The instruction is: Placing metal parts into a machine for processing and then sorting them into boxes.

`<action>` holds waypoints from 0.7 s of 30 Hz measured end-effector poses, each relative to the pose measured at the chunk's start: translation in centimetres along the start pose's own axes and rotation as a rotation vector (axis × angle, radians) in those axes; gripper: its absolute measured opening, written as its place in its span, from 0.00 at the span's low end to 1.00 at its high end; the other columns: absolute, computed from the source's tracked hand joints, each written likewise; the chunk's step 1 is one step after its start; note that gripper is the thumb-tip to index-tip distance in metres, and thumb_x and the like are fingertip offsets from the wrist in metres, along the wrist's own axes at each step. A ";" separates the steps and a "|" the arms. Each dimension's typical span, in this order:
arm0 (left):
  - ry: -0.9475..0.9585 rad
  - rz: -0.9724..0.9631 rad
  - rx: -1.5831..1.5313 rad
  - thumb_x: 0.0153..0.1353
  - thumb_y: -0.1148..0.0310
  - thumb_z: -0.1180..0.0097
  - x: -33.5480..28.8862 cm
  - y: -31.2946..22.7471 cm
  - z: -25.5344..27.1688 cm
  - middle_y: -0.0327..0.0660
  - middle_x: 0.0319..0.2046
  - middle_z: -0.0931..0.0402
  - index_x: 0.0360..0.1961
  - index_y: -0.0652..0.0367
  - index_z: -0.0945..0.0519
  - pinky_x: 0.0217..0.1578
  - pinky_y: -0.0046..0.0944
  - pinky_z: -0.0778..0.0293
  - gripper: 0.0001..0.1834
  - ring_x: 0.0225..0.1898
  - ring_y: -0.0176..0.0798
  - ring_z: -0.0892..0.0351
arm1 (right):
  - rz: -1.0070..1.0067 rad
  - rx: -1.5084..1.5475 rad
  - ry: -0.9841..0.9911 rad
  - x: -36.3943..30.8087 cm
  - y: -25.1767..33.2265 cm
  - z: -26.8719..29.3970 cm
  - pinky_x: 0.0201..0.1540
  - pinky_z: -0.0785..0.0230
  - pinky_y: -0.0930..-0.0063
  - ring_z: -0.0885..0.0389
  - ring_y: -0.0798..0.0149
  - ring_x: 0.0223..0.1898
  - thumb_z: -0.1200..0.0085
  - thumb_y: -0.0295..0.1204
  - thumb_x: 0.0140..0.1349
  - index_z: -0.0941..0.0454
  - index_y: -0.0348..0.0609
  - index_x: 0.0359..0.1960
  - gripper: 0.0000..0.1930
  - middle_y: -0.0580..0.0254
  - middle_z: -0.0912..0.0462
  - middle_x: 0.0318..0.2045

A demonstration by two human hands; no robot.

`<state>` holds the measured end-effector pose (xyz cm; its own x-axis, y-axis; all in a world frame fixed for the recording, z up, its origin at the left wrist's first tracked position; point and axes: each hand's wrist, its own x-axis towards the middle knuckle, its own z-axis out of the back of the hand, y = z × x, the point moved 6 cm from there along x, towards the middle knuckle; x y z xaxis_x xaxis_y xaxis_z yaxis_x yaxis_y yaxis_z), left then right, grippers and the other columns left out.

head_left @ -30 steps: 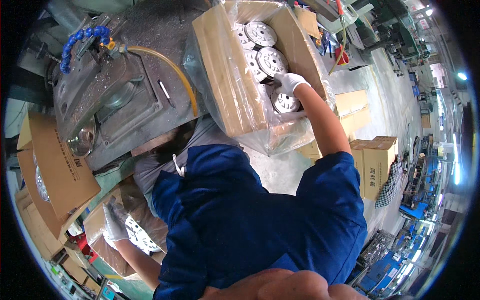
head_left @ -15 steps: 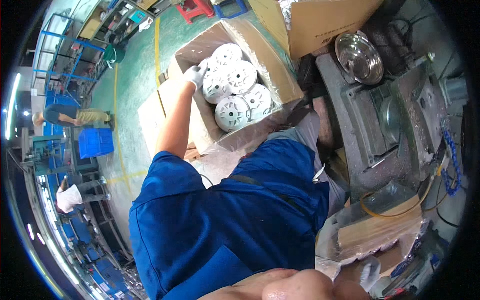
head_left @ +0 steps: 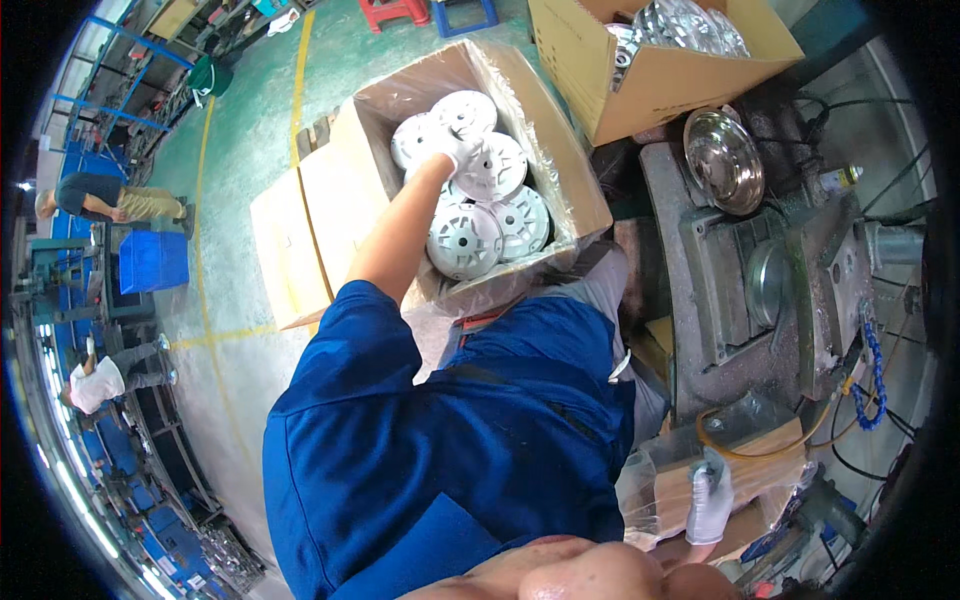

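Observation:
My left hand [head_left: 448, 148], in a white glove, reaches into an open cardboard box [head_left: 372, 100]. It is on the pile of pale round metal discs with cut-out patterns, against the upper disc [head_left: 466, 113] and beside the middle disc [head_left: 493, 168]. Its fingertips are partly hidden among the discs, so their grip does not show. Below it lies the nearest disc [head_left: 464, 242]. My right hand [head_left: 709, 508], also gloved, is at the lower right over a plastic-covered carton [head_left: 680, 488]. Its fingers are drawn together around a small greyish thing that I cannot make out.
A greasy metal machine [head_left: 690, 290] stands to the right, with a shiny metal bowl [head_left: 722, 160] on it. Another carton [head_left: 585, 85] of metal parts is at the upper right. Closed cartons [head_left: 285, 240] adjoin the disc box. A blue crate [head_left: 154, 261] and two people are farther left.
My left hand has moved rightward from the left edge of the discs onto the pile. My right hand has come more fully into view at the lower right. The view has shifted slightly.

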<state>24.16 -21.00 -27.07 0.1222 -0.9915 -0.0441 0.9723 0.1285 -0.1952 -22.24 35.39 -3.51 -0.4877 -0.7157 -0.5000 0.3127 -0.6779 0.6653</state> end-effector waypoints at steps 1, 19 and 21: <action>0.003 -0.024 -0.020 0.48 0.31 0.35 0.0 -0.2 0.3 0.54 0.63 0.26 0.66 0.56 0.26 0.67 0.49 0.36 0.50 0.67 0.56 0.32 | 0.011 0.027 -0.002 -0.1 0.1 -0.2 0.57 0.31 0.68 0.22 0.64 0.49 0.40 0.45 0.69 0.26 0.32 0.61 0.30 0.56 0.19 0.49; 0.194 -0.769 -0.709 0.57 0.64 0.31 -19.8 -16.7 18.3 0.44 0.30 0.19 0.38 0.59 0.17 0.36 0.44 0.23 0.13 0.34 0.39 0.18 | 0.388 0.861 0.512 10.3 14.2 -16.4 0.56 0.25 0.64 0.20 0.60 0.55 0.49 0.38 0.76 0.48 0.40 0.76 0.34 0.50 0.23 0.59; 0.006 -1.197 -0.601 0.57 0.65 0.33 -26.6 -21.4 19.6 0.40 0.26 0.22 0.34 0.54 0.19 0.30 0.47 0.24 0.09 0.28 0.45 0.19 | 0.220 1.117 0.456 11.8 14.8 -18.0 0.58 0.26 0.65 0.20 0.61 0.55 0.51 0.40 0.76 0.43 0.37 0.74 0.31 0.52 0.24 0.61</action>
<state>4.04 2.26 -2.47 -0.7396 -0.4993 0.4514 0.2419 -0.8229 -0.5141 -8.69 13.90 -9.49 -0.1124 -0.9420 -0.3161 -0.6273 -0.1795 0.7578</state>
